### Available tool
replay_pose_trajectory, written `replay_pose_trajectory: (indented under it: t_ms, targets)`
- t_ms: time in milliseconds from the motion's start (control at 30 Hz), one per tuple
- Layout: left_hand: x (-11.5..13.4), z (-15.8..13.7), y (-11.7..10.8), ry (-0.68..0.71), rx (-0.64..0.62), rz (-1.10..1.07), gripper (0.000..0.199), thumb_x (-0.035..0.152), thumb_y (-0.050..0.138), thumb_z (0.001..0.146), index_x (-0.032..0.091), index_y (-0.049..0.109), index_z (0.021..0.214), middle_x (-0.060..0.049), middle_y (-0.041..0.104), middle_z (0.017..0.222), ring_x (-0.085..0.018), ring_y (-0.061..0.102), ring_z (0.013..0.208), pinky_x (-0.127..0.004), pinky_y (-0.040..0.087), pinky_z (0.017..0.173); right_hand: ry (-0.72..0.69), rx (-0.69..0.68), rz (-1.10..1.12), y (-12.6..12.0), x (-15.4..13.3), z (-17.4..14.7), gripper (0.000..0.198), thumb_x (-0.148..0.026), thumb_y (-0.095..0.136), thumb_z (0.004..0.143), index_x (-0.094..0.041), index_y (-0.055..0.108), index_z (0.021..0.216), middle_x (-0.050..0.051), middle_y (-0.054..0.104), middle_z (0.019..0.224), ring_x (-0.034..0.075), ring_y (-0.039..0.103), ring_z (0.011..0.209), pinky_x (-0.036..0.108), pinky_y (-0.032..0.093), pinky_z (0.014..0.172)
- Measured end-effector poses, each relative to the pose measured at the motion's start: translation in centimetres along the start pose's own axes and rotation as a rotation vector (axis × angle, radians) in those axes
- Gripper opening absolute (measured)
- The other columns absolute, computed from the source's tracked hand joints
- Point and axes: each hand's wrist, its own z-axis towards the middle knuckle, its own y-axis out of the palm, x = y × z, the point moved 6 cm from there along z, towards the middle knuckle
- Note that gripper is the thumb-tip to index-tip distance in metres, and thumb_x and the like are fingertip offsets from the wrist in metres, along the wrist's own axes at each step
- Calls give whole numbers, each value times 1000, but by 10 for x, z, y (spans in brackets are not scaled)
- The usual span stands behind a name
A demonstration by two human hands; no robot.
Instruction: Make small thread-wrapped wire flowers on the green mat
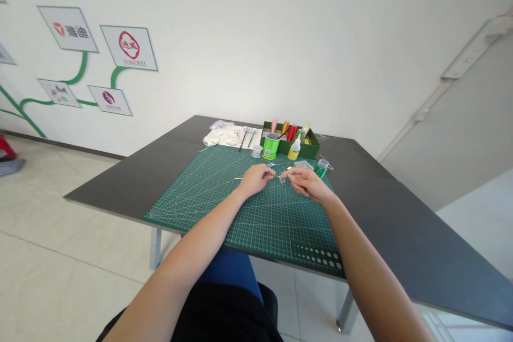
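Table fills the middle of the view, its far edge by the wall, and a gridded mat covers part of its top, probably to guard the surface. Behind the mat's far edge stands a green box, perhaps set there to leave room for both arms; it holds pink, orange and red tubes. Left hand and right hand face each other over the mat, well placed, I judge, for fine work. The left's thumb and finger are close together (whether they clamp anything, I cannot tell); the right's index finger reaches to a pale piece between the hands, though whether it is pinched is unclear. Near the box stand a lime can, its contents hidden, a yellow-labelled bottle, a green jar and, smallest, a cup whose filling is unreadable.
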Motion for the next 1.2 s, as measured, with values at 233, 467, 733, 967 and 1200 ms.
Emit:
replay_pose_trajectory:
  t_ms: [233, 467, 733, 967, 1200]
  targets:
    - [2, 1, 12, 70, -111, -150, 7, 14, 70, 81, 16, 77, 83, -2, 70, 80, -13, 57, 70, -24, 41, 68, -30, 155, 40, -15, -1, 1, 32, -42, 65, 88, -12, 65, 100, -11, 36, 39, 5, 23, 32, 24, 12, 39]
    - [8, 1, 15, 96, -201, -267, 6, 16, 75, 78, 14, 77, 84, -3, 68, 76, -11, 52, 62, -23, 39, 63, -39, 253, 59, -23, 0, 0, 31, -39, 66, 87, -13, 67, 104, -12, 33, 39, 5, 22, 33, 24, 11, 40]
    - [10, 0, 18, 61, -261, -385, 9, 19, 74, 79, 13, 76, 85, -2, 66, 75, -8, 51, 53, -23, 40, 60, -13, 290, 63, -31, 10, 2, 41, -39, 67, 85, -11, 65, 115, -12, 32, 38, 6, 20, 33, 24, 11, 39]
    - [12, 0, 12, 52, -215, -505, 15, 26, 75, 79, 13, 77, 86, -3, 68, 77, -8, 54, 53, -24, 43, 61, 17, 297, 22, -35, 22, 5, 50, -41, 66, 83, -9, 63, 122, -12, 33, 39, 5, 20, 33, 23, 12, 39]
    - [9, 2, 6, -7, -160, -641, 22, 30, 76, 78, 11, 76, 88, -4, 67, 70, -9, 55, 53, -24, 43, 58, 84, 282, -53, -37, 32, 6, 54, -43, 63, 82, -6, 63, 122, -12, 31, 38, 6, 22, 32, 22, 12, 38]
